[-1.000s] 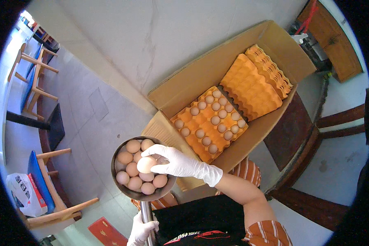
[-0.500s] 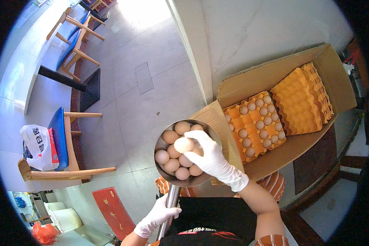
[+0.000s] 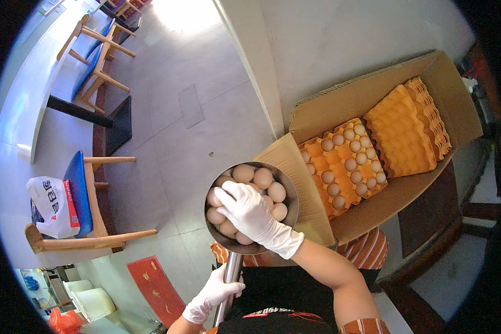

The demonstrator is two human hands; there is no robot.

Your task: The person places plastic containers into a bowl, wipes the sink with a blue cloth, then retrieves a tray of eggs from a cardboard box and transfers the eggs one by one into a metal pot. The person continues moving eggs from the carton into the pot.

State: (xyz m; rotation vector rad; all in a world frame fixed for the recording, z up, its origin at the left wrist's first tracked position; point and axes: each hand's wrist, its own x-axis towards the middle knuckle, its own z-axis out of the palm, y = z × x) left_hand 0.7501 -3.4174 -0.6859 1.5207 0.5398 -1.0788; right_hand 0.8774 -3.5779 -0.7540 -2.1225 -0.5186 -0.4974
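Note:
My left hand (image 3: 215,296), in a white glove, is closed around the tubular handle of a round metal pan (image 3: 294,214). Several brown eggs (image 3: 242,173) fill the pan. Inside it, toward the left wall, my gloved right hand (image 3: 252,216) reaches over them with bent fingers. Its fingertips close on an egg (image 3: 212,197) there, while the palm hides some of the others. Right of the pan, an orange egg tray (image 3: 338,160) with eggs in some of its cups lies in an open cardboard box (image 3: 373,222).
More orange trays (image 3: 401,131) are stacked in the box's far end. A box flap (image 3: 295,183) sticks out beside the pan. On the left, a blue-seated wooden chair (image 3: 92,192) carries a white plastic bag (image 3: 53,209). A red mat (image 3: 157,290) lies on the floor.
My right hand has moved left and down into the pan with the egg it held above the others. The left hand keeps its grip on the handle. The view has shifted slightly.

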